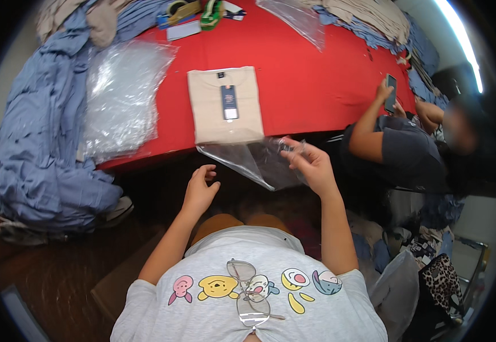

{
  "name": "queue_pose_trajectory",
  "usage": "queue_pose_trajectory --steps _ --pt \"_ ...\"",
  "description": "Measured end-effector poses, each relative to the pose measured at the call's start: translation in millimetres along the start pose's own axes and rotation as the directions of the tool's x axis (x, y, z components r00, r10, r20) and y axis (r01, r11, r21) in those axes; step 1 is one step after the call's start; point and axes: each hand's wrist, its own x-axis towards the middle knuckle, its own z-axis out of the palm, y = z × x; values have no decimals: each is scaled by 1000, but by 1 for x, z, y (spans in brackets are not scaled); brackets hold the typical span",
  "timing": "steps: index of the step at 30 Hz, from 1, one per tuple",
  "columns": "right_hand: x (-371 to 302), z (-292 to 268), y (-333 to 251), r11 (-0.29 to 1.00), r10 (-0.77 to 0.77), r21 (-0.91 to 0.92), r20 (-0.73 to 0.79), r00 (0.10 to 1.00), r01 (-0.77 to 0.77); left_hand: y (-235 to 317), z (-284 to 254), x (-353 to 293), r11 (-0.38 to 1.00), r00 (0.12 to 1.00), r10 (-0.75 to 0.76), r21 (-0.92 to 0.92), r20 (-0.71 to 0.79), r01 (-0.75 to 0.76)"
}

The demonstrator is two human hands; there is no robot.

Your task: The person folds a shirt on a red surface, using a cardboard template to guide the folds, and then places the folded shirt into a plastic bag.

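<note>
A folded beige T-shirt [208, 114] lies flat at the front edge of the red table, with a dark blue hang tag [228, 102] on its chest. From that edge hangs a clear plastic bag [253, 162], its upper rim next to the shirt's lower edge; whether the shirt is partly inside it I cannot tell. My right hand [310, 162] pinches the bag's right corner. Just left of the bag, my left hand [201, 188] is held in the air, fingers slightly curled and apart, with nothing in it.
A stack of clear plastic bags [125, 97] lies left of the shirt, beside piled blue garments [48, 125]. At the far edge sit a tape dispenser [211, 14] and cards [183, 30]. Another person [402, 142] sits at the right, holding a phone [390, 91]. More garments [368, 23] heap up behind.
</note>
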Motion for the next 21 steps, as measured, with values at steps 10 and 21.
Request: queue_pose_trajectory --steps 10,21 --pt "-17 148 0 863 303 -504 481 823 -24 38 -71 -62 906 895 394 -251 207 -341" --pt "-13 94 47 733 141 -630 507 850 255 -27 -94 -35 790 933 125 -603 337 112"
